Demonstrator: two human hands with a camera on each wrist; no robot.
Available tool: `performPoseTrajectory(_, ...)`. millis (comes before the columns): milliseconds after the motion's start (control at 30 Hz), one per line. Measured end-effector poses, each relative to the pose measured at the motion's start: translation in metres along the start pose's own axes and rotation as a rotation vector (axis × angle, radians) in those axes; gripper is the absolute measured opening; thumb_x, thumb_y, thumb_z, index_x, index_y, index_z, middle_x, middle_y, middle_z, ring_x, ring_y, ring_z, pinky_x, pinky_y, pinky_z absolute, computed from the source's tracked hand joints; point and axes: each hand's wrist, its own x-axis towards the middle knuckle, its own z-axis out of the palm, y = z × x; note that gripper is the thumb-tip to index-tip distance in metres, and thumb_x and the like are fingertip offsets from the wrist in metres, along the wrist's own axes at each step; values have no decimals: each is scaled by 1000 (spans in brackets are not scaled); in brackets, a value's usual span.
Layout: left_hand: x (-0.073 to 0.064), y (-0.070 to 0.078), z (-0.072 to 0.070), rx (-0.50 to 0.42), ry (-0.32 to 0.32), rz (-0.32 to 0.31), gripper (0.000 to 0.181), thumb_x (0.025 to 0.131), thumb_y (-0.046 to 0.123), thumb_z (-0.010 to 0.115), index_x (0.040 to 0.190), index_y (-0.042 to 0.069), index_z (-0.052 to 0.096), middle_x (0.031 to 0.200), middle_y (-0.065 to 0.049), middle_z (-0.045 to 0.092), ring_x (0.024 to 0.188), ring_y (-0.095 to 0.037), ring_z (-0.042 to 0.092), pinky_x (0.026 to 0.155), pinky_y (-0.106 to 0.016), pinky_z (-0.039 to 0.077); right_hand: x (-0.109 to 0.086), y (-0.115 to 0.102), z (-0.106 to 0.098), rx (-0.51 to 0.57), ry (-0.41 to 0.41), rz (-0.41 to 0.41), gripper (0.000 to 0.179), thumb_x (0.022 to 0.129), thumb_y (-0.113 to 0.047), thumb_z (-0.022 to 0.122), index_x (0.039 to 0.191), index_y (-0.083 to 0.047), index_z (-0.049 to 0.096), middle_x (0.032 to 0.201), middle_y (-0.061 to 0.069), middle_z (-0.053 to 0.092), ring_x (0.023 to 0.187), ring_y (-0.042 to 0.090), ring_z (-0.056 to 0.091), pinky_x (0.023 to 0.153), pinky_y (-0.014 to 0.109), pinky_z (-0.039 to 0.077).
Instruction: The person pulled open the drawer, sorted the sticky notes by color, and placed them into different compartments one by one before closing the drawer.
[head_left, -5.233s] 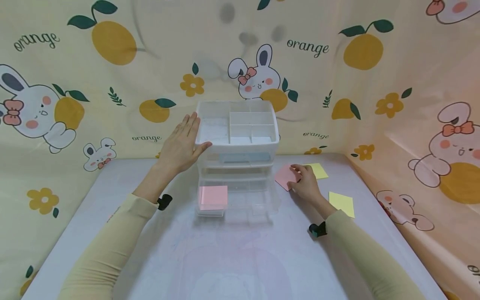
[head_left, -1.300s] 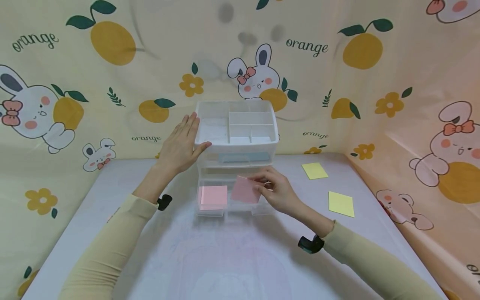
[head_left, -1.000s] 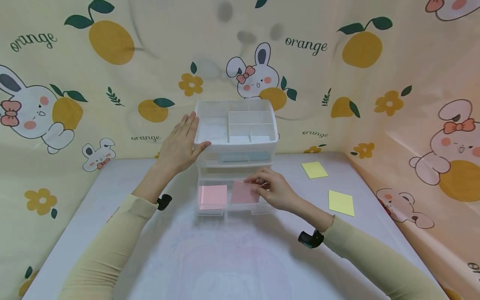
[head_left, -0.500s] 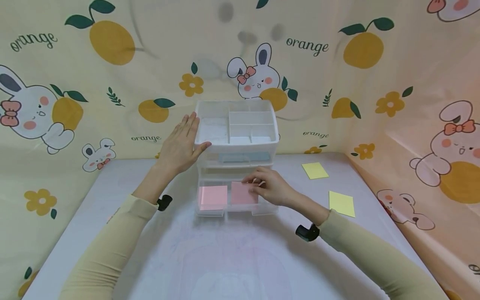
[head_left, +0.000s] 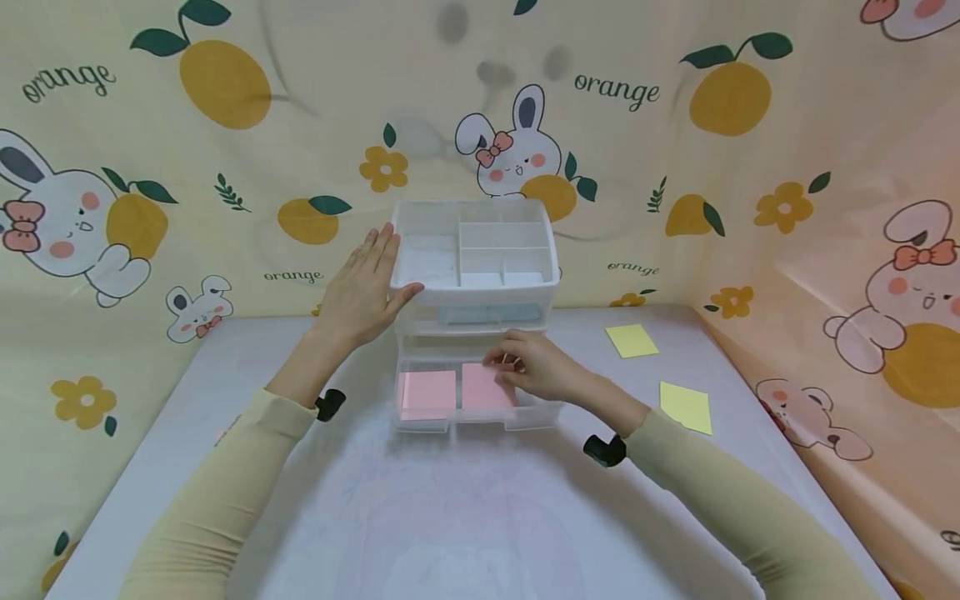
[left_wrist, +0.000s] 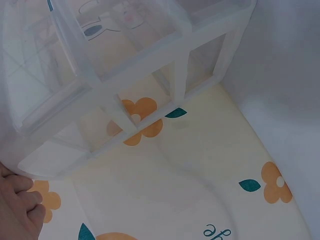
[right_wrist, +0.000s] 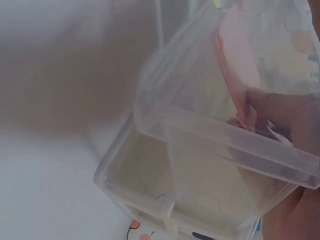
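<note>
Pink note [head_left: 478, 390], edge in R grip [head_left: 538, 367].

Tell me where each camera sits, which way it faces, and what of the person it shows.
Head: worn on the head, facing forward and down at the drawer unit and table; left hand, right hand and sleeves show.
Left wrist: on the left wrist, facing the drawer unit and printed cloth; part of the left hand shows at lower left.
Right wrist: on the right wrist, facing the clear drawer; part of the right hand shows at right, pinching a pink note.
Head and right wrist share the pink note and clear drawer.
</note>
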Motion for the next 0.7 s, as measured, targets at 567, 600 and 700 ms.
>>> performPoseTrajectory(567, -1, 0, -1, -13, 8, 2, 91, 107, 59, 45, 165, -2, 12, 174, -14, 5, 161, -31, 3, 130, -45, 10, 13, 5, -2, -68, -137, 28, 23, 90, -3, 81, 112, -4, 75, 100, 4, 70, 87, 14, 66, 78, 23, 59)
performPoseTrajectory(600, -1, 0, -1, -13, 7, 3, 90, 107, 59, 45, 165, -2, 11, 174, -14, 5, 161, -31, 3, 130, -45, 10, 13, 5, -2, -72, -146, 32, 23, 90, -3, 81, 112, -4, 75, 101, 4, 71, 89, 14, 66, 79, 23, 59)
performPoseTrajectory(700, 0, 0, 0, -12, 5, 4, 90, 107, 58, 45, 165, -2, 11, 174, -15, 5, 161, -32, 3, 130, -46, 10, 14, 4, -2, -82, -163, 41, 23, 90, -2, 80, 112, -4, 75, 101, 4, 71, 90, 15, 66, 80, 24, 60)
